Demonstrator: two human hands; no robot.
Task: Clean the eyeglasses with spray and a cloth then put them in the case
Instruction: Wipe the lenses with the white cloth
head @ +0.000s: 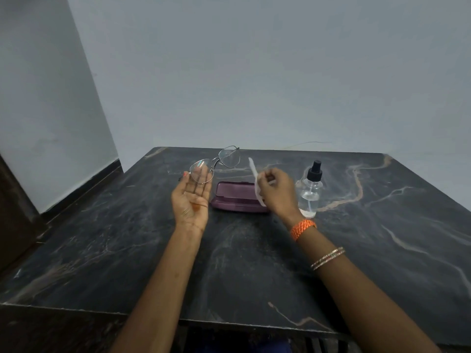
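My left hand point(191, 197) holds thin metal-framed eyeglasses point(215, 161) up above the table, palm toward me, fingers behind the near lens. My right hand point(276, 193) pinches a small white cloth point(255, 179) that hangs as a narrow strip, a little to the right of the glasses and apart from them. Between and below the hands, a purple glasses case point(234, 197) lies open on the dark marble table point(254, 263). A clear spray bottle point(309, 192) with a black nozzle stands upright just right of my right hand.
The table meets a grey wall at the back. A dark doorframe point(15, 212) and floor lie off the left edge. An orange thread band and thin bangles circle my right wrist.
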